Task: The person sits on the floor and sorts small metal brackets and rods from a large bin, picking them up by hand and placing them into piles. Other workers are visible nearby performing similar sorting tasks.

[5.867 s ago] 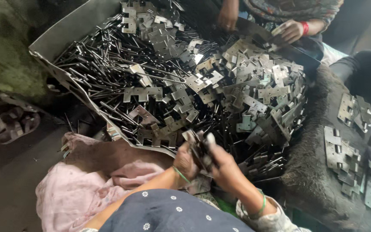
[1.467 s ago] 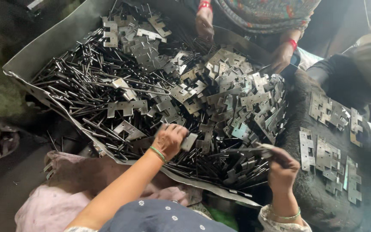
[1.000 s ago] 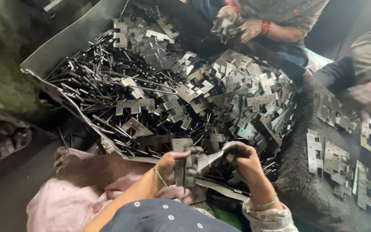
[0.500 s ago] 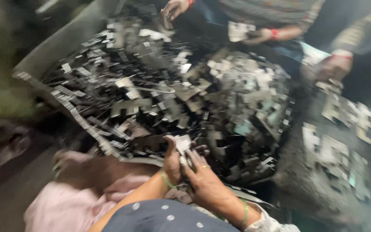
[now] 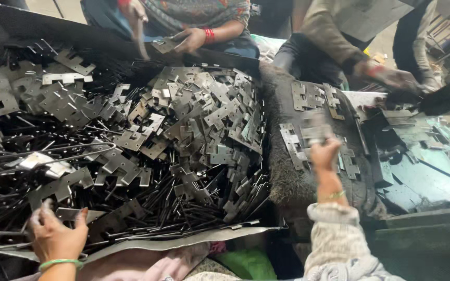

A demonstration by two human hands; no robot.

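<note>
At the lower left of the frame the left hand (image 5: 57, 237) rests with fingers loosely spread on the near edge of a big heap of notched metal plates (image 5: 194, 119) and thin dark rods (image 5: 22, 177) filling a sheet-metal tray (image 5: 147, 244); it grips nothing that can be made out, though its fingertips touch the rods and a flat plate just beside them. Right of centre the right hand (image 5: 323, 151) is raised over a dark fuzzy mat (image 5: 287, 177), closed on a small metal plate (image 5: 316, 131) that is blurred, so its exact shape cannot be told. Under and around that hand, finished plates (image 5: 308, 96) lie in rough rows on the mat, some touching. To place the held plate well, it seems best to lay it flat beside the rows rather than on top, so the rows stay readable, and to keep the left fingers above the rod ends, which look sharp. At the top of the frame other people's hands (image 5: 194, 39) work with similar plates at the far rim, and a sleeve reaches in at the upper right.
</note>
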